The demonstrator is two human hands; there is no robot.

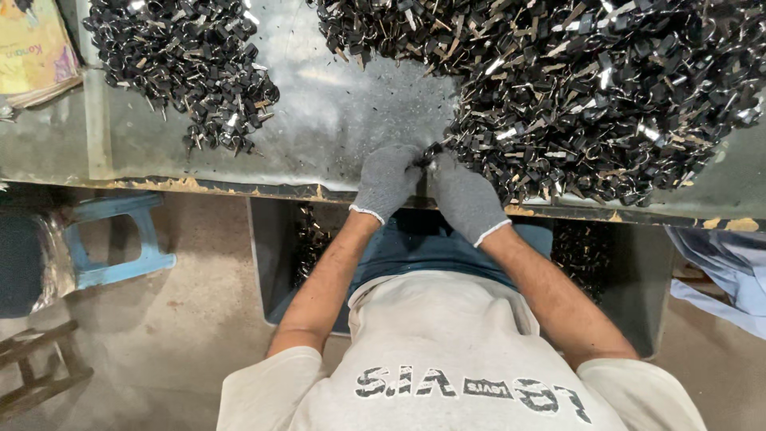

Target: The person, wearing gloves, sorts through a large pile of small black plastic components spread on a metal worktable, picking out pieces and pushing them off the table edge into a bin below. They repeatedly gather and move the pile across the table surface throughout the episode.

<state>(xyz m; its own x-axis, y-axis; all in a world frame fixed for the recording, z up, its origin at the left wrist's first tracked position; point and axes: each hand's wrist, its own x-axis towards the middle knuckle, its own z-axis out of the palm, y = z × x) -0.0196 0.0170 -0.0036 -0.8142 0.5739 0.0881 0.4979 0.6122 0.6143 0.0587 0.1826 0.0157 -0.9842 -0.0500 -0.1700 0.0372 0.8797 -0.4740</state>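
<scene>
View from above a person seated at a grey metal bench [335, 120], looking down at their own chest, forearms and two grey knit gloves. The left hand [386, 180] and right hand [464, 196] meet at the bench's near edge, just above the centre of the picture. Between them, at about 12 o'clock from the wrists, sits a small black part [428, 153]; fingers of both hands are curled closed around it, though the gloves hide just how each finger grips.

At 1 to 3 o'clock from the hands spreads a large heap of small black and silvery metal parts [590, 88], its near edge touching the right hand. A smaller heap of the same parts [183, 64] lies at 10 to 11 o'clock, well apart from the hands, with bare bench between the two heaps.

At the far upper left corner, a yellow and pink printed packet or booklet [28, 48] lies flat at the bench's end; its print is too blurred to read.

Below the bench edge, an open grey bin [275, 255] stands around the person's lap, with more dark parts in it at both sides. A light blue plastic stool [120, 239] stands on the floor at 8 o'clock. Pale blue cloth [718, 271] shows at the right edge.
</scene>
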